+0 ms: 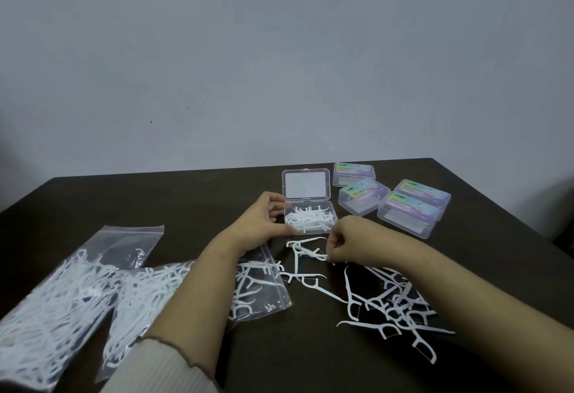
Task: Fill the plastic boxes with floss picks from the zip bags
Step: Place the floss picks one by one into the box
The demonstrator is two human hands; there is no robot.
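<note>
An open clear plastic box (pixel 331 206) sits mid-table with several white floss picks inside, its lid (pixel 306 187) tipped back. My left hand (pixel 262 217) holds the box's left side, thumb at its near corner. Just in front of the box, my right hand (pixel 344 242) pinches a white floss pick (pixel 313 254) with curled fingers. Loose floss picks (pixel 385 302) are scattered on the dark table under my right forearm. Two zip bags lie at the left: one full (pixel 62 296), one (pixel 146 296) under my left forearm with its mouth toward the loose picks.
Several closed plastic boxes with colourful labels (pixel 413 206) stand at the back right of the dark table (pixel 155 200). A grey wall rises behind the table's far edge. The table's right edge runs diagonally near the boxes.
</note>
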